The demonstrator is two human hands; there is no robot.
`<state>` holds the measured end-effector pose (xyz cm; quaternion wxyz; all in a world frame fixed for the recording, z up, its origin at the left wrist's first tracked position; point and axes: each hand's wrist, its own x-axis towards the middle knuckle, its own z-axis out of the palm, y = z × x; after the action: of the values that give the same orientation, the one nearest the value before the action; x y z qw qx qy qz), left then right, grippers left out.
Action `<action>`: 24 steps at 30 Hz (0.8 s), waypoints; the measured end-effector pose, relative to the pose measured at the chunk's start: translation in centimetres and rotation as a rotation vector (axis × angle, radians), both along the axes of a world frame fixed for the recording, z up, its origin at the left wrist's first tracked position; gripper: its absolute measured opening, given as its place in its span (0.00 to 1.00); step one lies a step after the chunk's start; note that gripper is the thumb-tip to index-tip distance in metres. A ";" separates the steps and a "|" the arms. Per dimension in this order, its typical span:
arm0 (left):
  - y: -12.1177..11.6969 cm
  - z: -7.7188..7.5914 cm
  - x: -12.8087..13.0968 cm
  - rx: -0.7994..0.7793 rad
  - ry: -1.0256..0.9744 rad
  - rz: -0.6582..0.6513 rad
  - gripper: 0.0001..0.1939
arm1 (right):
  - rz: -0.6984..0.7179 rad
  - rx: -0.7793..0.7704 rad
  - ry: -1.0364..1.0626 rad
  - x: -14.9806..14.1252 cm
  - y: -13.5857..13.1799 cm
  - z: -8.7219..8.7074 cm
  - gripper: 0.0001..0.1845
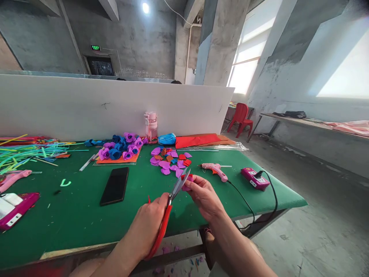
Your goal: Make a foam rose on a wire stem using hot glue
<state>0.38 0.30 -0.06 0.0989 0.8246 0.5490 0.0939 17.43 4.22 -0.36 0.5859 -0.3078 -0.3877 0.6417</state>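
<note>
My left hand [151,221] is closed around the red handles of a pair of scissors [176,188], whose blades point up and away, slightly apart. Pinched in the fingers of my right hand [205,194] are small purple and red paper pieces [188,182], right at the blades. How many pieces are in that pinch, I cannot tell. Just beyond the blades lie loose cut petals [165,164] in purple, orange, red and blue. Farther left, finished purple and blue paper flowers [115,154] are heaped on an orange sheet.
A pink glue gun [216,169] lies right of my hands, its cord hanging off the front edge near a magenta power strip [255,179]. A black phone [114,186] rests at left. Behind stand a pink bottle [151,126] and a white partition [72,105]; colored sticks [37,152] lie far left.
</note>
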 end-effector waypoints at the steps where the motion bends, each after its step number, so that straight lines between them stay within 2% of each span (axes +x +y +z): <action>1: 0.0 0.0 -0.1 -0.008 -0.016 -0.004 0.10 | 0.006 0.007 -0.007 0.1 0.0 0.0 0.08; 6: -0.2 0.1 -0.2 -0.062 -0.112 -0.021 0.08 | 0.034 0.028 -0.067 0.8 0.0 0.2 0.07; 10: -0.5 0.4 -0.4 -0.143 -0.299 -0.024 0.04 | 0.071 0.032 -0.122 1.7 0.2 0.3 0.07; 13: -0.6 0.6 -0.5 -0.188 -0.498 -0.005 0.08 | 0.114 0.015 -0.187 1.9 0.1 0.4 0.08; 19: 0.8 0.5 -0.5 -0.111 -0.937 0.066 0.17 | 0.209 0.021 -0.363 0.2 -0.7 0.2 0.08; 21: 1.2 0.3 -0.5 -0.143 -0.997 0.078 0.20 | 0.235 0.010 -0.441 -0.4 -1.0 0.1 0.08; 24: 1.3 0.0 -0.5 -0.201 -1.002 0.017 0.19 | 0.237 0.007 -0.538 -1.0 -1.2 -0.1 0.09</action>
<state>-0.11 1.64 -0.04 0.4283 0.6602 0.4471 0.4253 16.41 2.99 -0.50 0.3841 -0.4173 -0.5646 0.5997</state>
